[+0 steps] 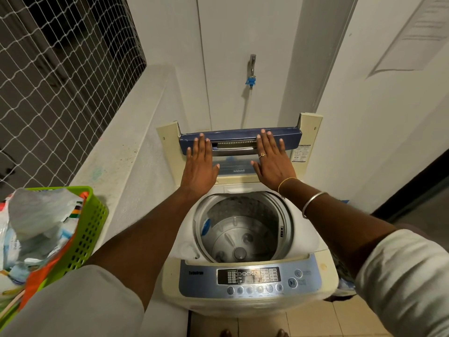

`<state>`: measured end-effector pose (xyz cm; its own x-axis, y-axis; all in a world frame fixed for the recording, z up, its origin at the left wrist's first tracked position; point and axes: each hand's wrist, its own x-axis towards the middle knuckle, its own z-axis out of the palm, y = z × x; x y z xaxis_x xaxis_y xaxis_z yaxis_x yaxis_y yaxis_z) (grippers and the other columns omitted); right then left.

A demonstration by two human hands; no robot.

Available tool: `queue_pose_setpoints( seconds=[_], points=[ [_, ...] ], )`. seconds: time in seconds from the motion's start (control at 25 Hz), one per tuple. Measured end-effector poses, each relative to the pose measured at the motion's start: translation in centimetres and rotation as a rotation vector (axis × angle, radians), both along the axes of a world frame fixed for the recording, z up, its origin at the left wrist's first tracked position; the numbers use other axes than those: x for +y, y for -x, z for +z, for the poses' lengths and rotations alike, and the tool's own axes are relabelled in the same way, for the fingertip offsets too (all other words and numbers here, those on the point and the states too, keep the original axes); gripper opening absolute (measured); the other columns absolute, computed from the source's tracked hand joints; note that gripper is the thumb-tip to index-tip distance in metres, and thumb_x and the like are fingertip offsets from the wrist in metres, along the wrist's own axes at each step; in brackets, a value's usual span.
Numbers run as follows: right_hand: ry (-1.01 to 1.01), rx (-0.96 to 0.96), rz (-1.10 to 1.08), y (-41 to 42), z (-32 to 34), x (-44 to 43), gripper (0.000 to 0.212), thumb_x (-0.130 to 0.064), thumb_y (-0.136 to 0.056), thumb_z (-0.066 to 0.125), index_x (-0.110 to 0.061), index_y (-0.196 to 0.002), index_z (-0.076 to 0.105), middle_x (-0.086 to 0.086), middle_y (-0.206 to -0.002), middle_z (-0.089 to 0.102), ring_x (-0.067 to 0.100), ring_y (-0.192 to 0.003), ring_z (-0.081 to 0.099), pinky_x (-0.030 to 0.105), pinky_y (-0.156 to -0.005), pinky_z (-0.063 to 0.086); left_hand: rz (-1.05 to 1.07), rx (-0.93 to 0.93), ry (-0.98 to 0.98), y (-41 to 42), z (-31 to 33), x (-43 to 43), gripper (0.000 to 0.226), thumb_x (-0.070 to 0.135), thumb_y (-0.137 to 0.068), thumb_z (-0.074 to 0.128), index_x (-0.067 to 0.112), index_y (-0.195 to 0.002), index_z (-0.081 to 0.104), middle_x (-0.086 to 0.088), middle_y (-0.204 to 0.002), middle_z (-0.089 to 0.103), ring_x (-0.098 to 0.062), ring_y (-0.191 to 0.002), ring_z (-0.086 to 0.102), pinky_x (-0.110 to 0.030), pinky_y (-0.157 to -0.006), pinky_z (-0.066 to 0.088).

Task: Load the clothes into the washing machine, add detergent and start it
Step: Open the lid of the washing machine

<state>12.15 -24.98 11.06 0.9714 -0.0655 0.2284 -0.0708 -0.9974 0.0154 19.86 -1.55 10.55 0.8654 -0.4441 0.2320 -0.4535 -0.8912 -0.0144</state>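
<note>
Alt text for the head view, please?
Left hand and right hand press flat against the raised blue-edged lid of a cream top-loading washing machine; its steel drum holds no clothes. A green plastic basket of clothes sits left.

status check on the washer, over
Both open: left hand, right hand flat on raised lid. Drum holds no clothes; they're in green basket. Nothing blocking.
</note>
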Motion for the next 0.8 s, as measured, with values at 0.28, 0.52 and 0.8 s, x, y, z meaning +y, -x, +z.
queue_pose_setpoints(
  seconds=[0.28,0.52,0.8],
  points=[
    [0.007,0.009,-0.004,0.5,0.4,0.1,0.071,-0.049,-0.103,0.024,-0.013,-0.156,-0.006,0.009,-0.165,-0.009,0.027,-0.151,-0.010,0.053,-0.122,-0.001,-0.002,0.052,0.031,0.5,0.7,0.0,0.081,0.050,-0.101,0.040,0.009,-0.158,-0.002,-0.014,-0.166,-0.008,-0.032,-0.153,-0.004,-0.048,-0.124,0.006],
    [-0.010,-0.017,-0.022,1.7,1.0,1.0,0.072,-0.048,-0.103,0.026,-0.012,-0.156,-0.007,0.009,-0.164,-0.010,0.027,-0.151,-0.011,0.052,-0.123,0.001,-0.028,0.088,0.050,1.1,2.1,0.4,0.080,0.048,-0.102,0.038,0.009,-0.158,-0.003,-0.013,-0.165,-0.010,-0.032,-0.153,-0.007,-0.047,-0.125,0.004],
    [-0.019,-0.025,-0.033,4.0,1.1,2.5,0.074,-0.051,-0.103,0.025,-0.013,-0.156,-0.008,0.009,-0.164,-0.012,0.027,-0.151,-0.012,0.051,-0.123,0.003,-0.052,0.068,0.077,4.1,2.4,0.7,0.074,0.049,-0.104,0.031,0.009,-0.158,0.001,-0.012,-0.166,-0.006,-0.030,-0.153,-0.004,-0.044,-0.123,0.000]
  ],
)
